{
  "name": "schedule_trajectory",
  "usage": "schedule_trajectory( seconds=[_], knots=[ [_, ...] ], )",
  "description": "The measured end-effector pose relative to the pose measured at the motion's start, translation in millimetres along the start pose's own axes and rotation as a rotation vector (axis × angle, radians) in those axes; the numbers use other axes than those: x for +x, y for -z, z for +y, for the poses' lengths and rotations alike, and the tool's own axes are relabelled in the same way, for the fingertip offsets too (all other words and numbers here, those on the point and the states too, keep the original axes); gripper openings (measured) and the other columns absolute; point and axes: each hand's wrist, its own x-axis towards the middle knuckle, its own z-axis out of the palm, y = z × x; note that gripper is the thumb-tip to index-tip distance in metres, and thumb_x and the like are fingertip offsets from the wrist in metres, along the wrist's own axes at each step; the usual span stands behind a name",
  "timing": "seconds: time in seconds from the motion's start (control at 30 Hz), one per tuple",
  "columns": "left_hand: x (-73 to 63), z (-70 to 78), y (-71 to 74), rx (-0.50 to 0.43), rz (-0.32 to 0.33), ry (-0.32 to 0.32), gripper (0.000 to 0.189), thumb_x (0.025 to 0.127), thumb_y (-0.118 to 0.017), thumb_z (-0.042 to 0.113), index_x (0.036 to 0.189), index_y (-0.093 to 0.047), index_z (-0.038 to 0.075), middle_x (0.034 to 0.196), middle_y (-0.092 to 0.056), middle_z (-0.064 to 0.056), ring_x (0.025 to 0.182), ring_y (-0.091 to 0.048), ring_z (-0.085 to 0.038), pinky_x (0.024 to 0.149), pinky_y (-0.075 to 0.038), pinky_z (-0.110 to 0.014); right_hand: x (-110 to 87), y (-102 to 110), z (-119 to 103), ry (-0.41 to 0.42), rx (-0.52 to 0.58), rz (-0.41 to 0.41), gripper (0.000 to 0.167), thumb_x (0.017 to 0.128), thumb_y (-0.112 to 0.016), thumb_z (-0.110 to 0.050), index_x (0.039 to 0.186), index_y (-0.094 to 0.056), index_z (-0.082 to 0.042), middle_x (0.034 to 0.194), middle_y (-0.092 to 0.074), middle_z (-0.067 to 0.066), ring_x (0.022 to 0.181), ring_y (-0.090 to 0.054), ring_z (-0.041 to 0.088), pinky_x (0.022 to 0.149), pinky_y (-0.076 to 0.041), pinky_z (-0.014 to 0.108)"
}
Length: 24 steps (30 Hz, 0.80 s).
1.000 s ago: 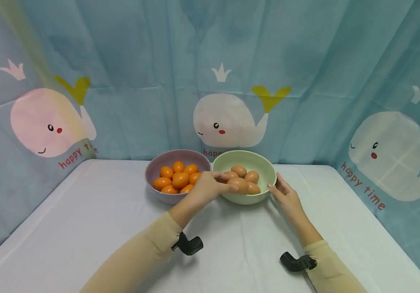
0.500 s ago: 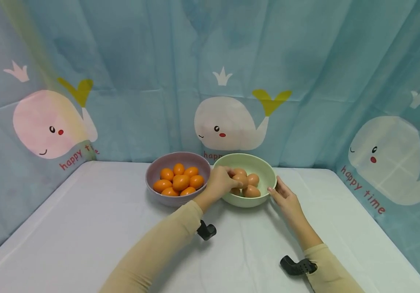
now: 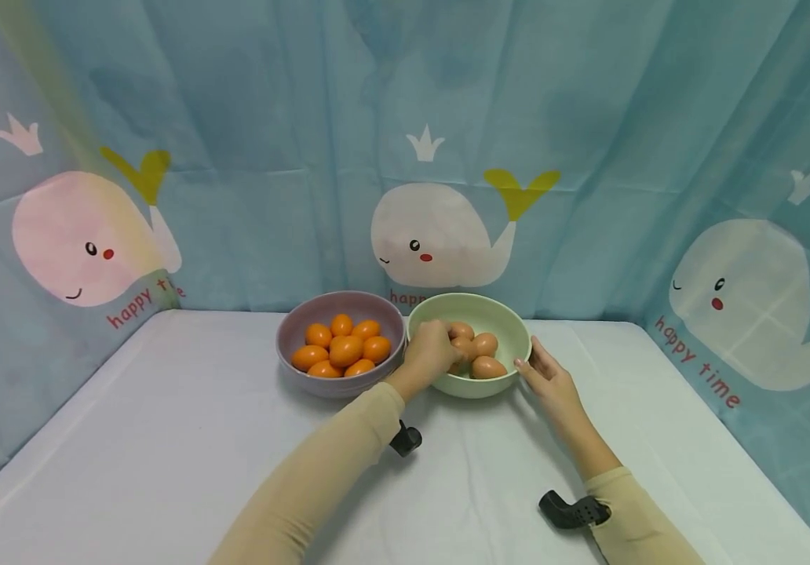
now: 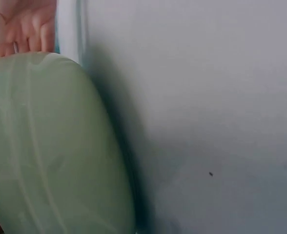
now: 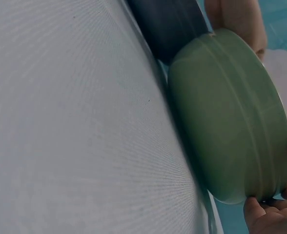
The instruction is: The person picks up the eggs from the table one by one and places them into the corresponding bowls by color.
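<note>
A pale green bowl point(image 3: 474, 387) holds several brown eggs point(image 3: 487, 367). My left hand point(image 3: 428, 353) reaches over its left rim, with fingers curled down at an egg point(image 3: 463, 348) among the others; its fingertips are partly hidden. At the bowl's right side, my right hand point(image 3: 550, 386) holds the wall, thumb at the rim and fingers round the outside. The right wrist view shows these fingers point(image 5: 275, 214) against the green bowl point(image 5: 231, 122), with the left hand point(image 5: 241, 24) at its far rim. In the left wrist view, the bowl's outer wall point(image 4: 60, 146) fills the left side.
A mauve bowl point(image 3: 306, 383) with several orange egg-shaped pieces point(image 3: 345, 351) stands right beside the green bowl, to its left. Both sit near the back of the white-covered table point(image 3: 165, 439). A blue curtain with whale prints point(image 3: 440, 235) hangs close behind.
My left hand has moved right and down into the green bowl, bringing its egg from above the front rim down among the others. My right hand has stayed at the bowl's side.
</note>
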Motion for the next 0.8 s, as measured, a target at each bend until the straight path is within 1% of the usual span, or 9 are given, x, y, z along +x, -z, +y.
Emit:
schedule_trajectory(
  seconds=[0.07, 0.13, 0.3, 0.47, 0.53, 0.63, 0.67, 0.7, 0.8],
  knots=[
    [1.7, -0.9, -0.1, 0.016, -0.005, -0.009, 0.015, 0.078, -0.082, 0.014, 0.088, -0.073, 0.008, 0.086, -0.069, -0.003, 0.073, -0.056, -0.015, 0.06, -0.043, -0.022, 1.1, -0.2, -0.1, 0.001, 0.0, 0.0, 0.072, 0.104, -0.052, -0.028, 0.16, -0.01, -0.012, 0.166, -0.014, 0.005, 0.154, -0.017, 0.02, 0.119, -0.026, 0.033],
    [3.3, -0.8, -0.7, 0.003, -0.019, -0.008, 0.013, 0.078, -0.081, 0.011, 0.085, -0.071, 0.009, 0.082, -0.065, -0.001, 0.071, -0.054, -0.015, 0.058, -0.04, -0.021, 2.0, 0.0, -0.3, 0.005, 0.003, 0.003, 0.071, 0.104, -0.052, -0.028, 0.16, -0.011, -0.012, 0.166, -0.015, 0.005, 0.154, -0.017, 0.019, 0.119, -0.026, 0.033],
    [6.3, -1.1, -5.2, -0.055, -0.084, -0.002, 0.012, 0.081, -0.08, 0.01, 0.082, -0.068, 0.008, 0.074, -0.058, -0.002, 0.065, -0.053, -0.015, 0.052, -0.041, -0.019, 2.1, 1.8, 1.6, 0.013, -0.008, 0.001, 0.073, 0.104, -0.053, -0.029, 0.159, -0.01, -0.01, 0.166, -0.013, 0.007, 0.154, -0.016, 0.021, 0.119, -0.025, 0.033],
    [7.6, -3.9, -8.4, -0.025, -0.092, -0.002, 0.015, 0.083, -0.077, 0.009, 0.076, -0.065, 0.008, 0.071, -0.058, -0.003, 0.063, -0.054, -0.016, 0.052, -0.042, -0.02, 3.0, -0.3, 5.6, 0.032, -0.015, -0.007, 0.073, 0.104, -0.053, -0.029, 0.159, -0.011, -0.007, 0.166, -0.014, 0.008, 0.154, -0.016, 0.021, 0.118, -0.025, 0.029],
    [8.2, -4.4, -8.9, -0.021, -0.1, -0.002, 0.013, 0.083, -0.078, 0.009, 0.078, -0.066, 0.008, 0.074, -0.059, -0.003, 0.064, -0.054, -0.015, 0.053, -0.043, -0.02, 2.9, -0.9, 6.7, 0.038, -0.013, -0.003, 0.073, 0.103, -0.054, -0.029, 0.159, -0.012, -0.007, 0.166, -0.014, 0.008, 0.154, -0.017, 0.021, 0.117, -0.025, 0.027],
    [8.5, -5.0, -4.8, -0.068, -0.128, 0.008, 0.009, 0.085, -0.076, 0.009, 0.089, -0.069, 0.006, 0.081, -0.064, -0.005, 0.066, -0.057, -0.016, 0.055, -0.047, -0.02, 3.1, -1.6, 6.9, 0.044, -0.012, -0.005, 0.074, 0.103, -0.054, -0.029, 0.159, -0.012, -0.006, 0.166, -0.015, 0.009, 0.153, -0.017, 0.022, 0.116, -0.026, 0.026],
    [8.4, -5.4, -2.0, -0.107, -0.135, 0.018, 0.013, 0.085, -0.076, 0.01, 0.095, -0.07, 0.004, 0.084, -0.066, -0.007, 0.067, -0.061, -0.017, 0.056, -0.05, -0.021, 3.4, -1.7, 6.5, 0.044, -0.014, -0.005, 0.073, 0.103, -0.054, -0.029, 0.159, -0.012, -0.006, 0.166, -0.014, 0.008, 0.153, -0.017, 0.022, 0.116, -0.026, 0.027],
    [7.9, -5.8, 2.6, -0.168, -0.145, 0.032, 0.019, 0.086, -0.077, 0.011, 0.102, -0.071, 0.003, 0.089, -0.068, -0.009, 0.069, -0.065, -0.02, 0.058, -0.055, -0.024, 3.8, -1.8, 6.1, 0.046, -0.017, -0.007, 0.073, 0.103, -0.053, -0.029, 0.159, -0.011, -0.006, 0.166, -0.014, 0.009, 0.153, -0.017, 0.022, 0.117, -0.026, 0.028],
    [7.0, -10.6, 23.1, -0.284, -0.105, 0.037, 0.035, 0.086, -0.078, 0.017, 0.117, -0.07, 0.004, 0.106, -0.072, -0.01, 0.089, -0.07, -0.023, 0.076, -0.06, -0.03, 5.8, -1.9, 4.4, 0.067, -0.065, -0.019, 0.074, 0.104, -0.053, -0.03, 0.159, -0.011, -0.005, 0.166, -0.013, 0.01, 0.153, -0.017, 0.025, 0.118, -0.026, 0.033]
  ],
)
